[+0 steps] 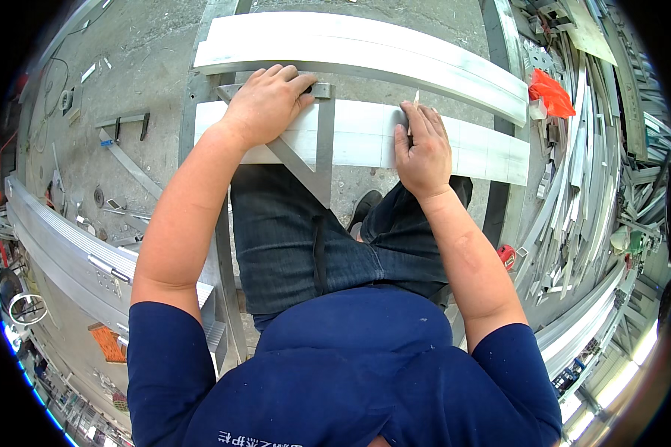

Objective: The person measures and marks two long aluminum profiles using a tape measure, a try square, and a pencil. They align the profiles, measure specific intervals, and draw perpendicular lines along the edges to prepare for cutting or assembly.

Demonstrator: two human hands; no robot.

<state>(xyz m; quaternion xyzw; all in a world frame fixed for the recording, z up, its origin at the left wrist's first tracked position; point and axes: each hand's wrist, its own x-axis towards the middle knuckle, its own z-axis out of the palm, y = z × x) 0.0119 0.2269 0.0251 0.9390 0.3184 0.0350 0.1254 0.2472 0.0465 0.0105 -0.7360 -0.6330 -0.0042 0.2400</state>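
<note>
My left hand (267,103) is closed over the thick upper edge of a metal set square (325,141). The square lies across the nearer of two long silvery metal profiles, its lower corner reaching past the near edge toward my thigh. Thin lines cross the face of this nearer profile (492,149). My right hand (425,145) rests on the same profile, right of the square, fingers bent together around a slim pointed stick (416,97), perhaps a pencil; its pale tip points away from me. The farther profile (350,45) lies beyond both hands, with a gap between.
Both profiles span a metal frame with side rails (499,37). On the right floor lie many metal offcuts (574,201) and a red plastic bag (551,94). A stack of long profiles (67,231) stands left, near a clamp-like bar tool (123,121).
</note>
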